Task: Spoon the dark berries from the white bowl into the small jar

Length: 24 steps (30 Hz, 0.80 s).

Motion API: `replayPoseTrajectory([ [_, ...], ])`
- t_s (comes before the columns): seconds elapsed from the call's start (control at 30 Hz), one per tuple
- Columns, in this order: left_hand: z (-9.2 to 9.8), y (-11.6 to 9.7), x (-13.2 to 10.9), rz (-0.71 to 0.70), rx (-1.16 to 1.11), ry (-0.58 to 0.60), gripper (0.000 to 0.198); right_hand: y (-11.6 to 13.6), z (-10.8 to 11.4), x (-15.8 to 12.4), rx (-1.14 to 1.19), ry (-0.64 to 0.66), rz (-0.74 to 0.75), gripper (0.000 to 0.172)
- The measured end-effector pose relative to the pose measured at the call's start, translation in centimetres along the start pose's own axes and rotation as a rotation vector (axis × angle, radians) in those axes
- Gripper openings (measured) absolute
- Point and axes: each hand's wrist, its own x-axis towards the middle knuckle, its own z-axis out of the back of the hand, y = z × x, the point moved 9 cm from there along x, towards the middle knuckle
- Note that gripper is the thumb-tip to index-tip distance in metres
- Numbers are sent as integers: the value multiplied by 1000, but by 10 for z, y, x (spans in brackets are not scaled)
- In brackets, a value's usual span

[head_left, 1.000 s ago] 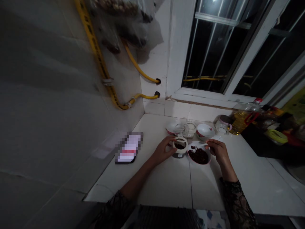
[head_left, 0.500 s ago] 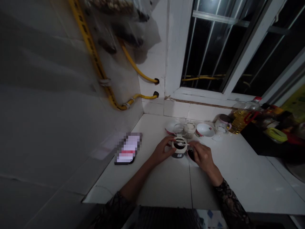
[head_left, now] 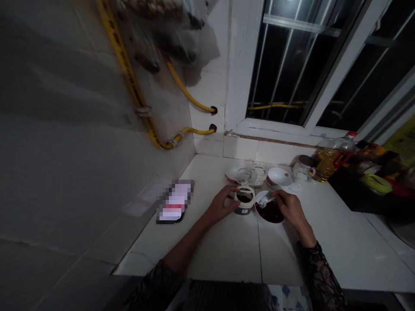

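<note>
A dim kitchen corner, seen from above the person's own two hands over a pale tiled counter [head_left: 223, 250]. Half a second ago the right hand [head_left: 291, 208] was at the small jar [head_left: 244, 210], with the white spoon [head_left: 266, 200] across its open mouth. Now that hand is back to the right, and the spoon's head is down in the bowl [head_left: 260, 196] of dark red bits [head_left: 271, 213], which the hand had partly covered. The left hand [head_left: 223, 204] has stayed at the jar, and the jar stands in the same place.

The right forearm reaches in from the near right, wrist bent leftward, knuckles up; thumb and fingers are pinched together on the spoon handle, which slants down to the left. The left forearm comes from the near left, its thumb and fingers curved around the left side of the jar's rim, clasping it.

The jar, holding dark contents, sits just left of the bowl. Behind them are a white bowl [head_left: 279, 177] and a lidded container [head_left: 258, 176]. A phone [head_left: 175, 202], its screen pixelated, lies well to the left.
</note>
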Motion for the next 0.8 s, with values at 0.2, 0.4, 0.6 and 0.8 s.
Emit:
replayPoseTrajectory([
  [0.2, 1, -1, 0, 2, 10, -7, 31, -13, -13, 2, 406, 35, -187, 29],
  [0.4, 0, -1, 0, 4, 11, 1, 32, -33, 0, 3, 583, -30, -338, 27],
  [0.6, -1, 0, 0, 6, -2, 7, 33, -44, -2, 2, 718, -28, -423, 24],
  [0.8, -1, 1, 0, 0, 8, 2, 32, -46, -6, 4, 785, 6, -396, 24],
])
